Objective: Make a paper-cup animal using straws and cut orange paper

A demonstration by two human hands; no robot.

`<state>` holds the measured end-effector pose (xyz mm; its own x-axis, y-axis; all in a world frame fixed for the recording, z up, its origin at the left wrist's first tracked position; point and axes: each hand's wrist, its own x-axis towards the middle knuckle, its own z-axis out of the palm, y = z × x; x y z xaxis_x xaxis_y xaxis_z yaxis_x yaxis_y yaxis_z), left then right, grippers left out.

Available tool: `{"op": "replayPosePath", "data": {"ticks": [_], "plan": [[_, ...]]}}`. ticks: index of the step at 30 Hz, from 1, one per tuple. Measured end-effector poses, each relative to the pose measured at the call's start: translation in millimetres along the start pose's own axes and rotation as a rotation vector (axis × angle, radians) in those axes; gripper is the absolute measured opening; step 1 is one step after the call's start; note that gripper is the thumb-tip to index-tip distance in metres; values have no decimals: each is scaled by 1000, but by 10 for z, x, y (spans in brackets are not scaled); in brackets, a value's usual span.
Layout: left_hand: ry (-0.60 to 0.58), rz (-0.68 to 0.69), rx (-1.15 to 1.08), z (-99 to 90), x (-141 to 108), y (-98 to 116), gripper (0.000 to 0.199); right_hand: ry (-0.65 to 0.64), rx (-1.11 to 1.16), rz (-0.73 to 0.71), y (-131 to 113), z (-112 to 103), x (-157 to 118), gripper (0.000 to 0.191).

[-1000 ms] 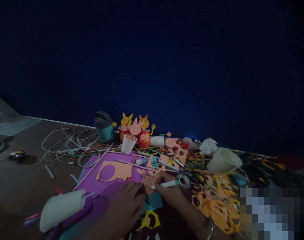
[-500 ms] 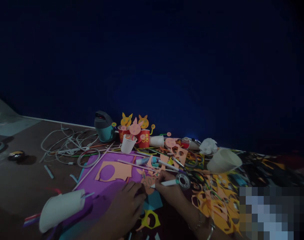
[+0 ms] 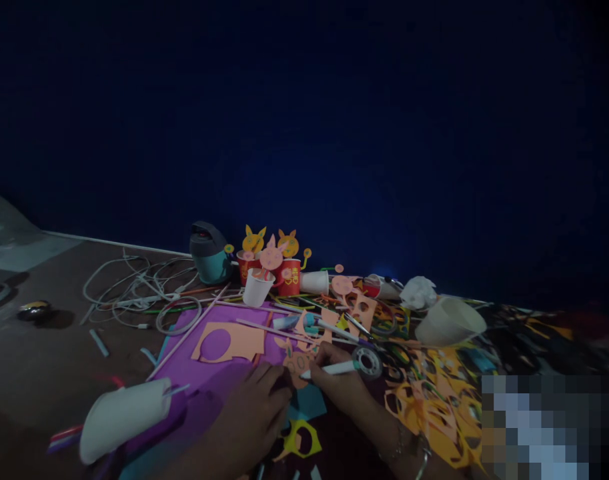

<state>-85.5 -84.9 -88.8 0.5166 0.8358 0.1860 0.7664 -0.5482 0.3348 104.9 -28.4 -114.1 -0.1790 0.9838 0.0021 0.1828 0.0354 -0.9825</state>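
My right hand (image 3: 340,385) is closed around a white marker (image 3: 337,369) with a green end. The marker's tip touches a peach paper animal face (image 3: 298,362), which has ears and drawn eyes. My left hand (image 3: 258,403) lies at the left edge of this cut-out, its fingers curled and pressing on it; the fingertips are partly hidden. Under the face lies a teal paper piece (image 3: 307,401). A yellow paper scrap (image 3: 304,439) with a round hole sits below. Left of the hands, a peach sheet with a circular hole (image 3: 249,340) rests on purple paper (image 3: 184,363).
Paper cups with animal faces, such as a white cup (image 3: 257,288) and a red cup (image 3: 289,277), stand behind. A teal-and-grey container (image 3: 209,253) and a coiled white cable (image 3: 134,290) are back left. A tipped cup (image 3: 127,417) lies left; orange scraps (image 3: 434,400) pile right.
The marker's tip has shifted slightly down and left on the paper face, and my right hand has moved a little with it. My left hand stays in place.
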Motion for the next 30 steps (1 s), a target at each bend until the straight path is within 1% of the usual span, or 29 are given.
{"op": "replayPosePath", "data": {"ticks": [8,12,17,22,30], "plan": [[-27,1,-14,-21,5,-1,18,7,-104,7,-5,8,-1,22],[-39,1,-24,-9,-1,-9,20,-2,-120,-10,14,6,-6,20],[-59,-23,-41,-12,5,3,16,-33,-106,-7,9,3,-12,21],[-54,-23,-31,-25,8,12,15,-33,-101,-14,8,16,-15,22],[-29,0,-23,19,-3,-14,17,-26,-105,-9,-27,33,-9,24]]}}
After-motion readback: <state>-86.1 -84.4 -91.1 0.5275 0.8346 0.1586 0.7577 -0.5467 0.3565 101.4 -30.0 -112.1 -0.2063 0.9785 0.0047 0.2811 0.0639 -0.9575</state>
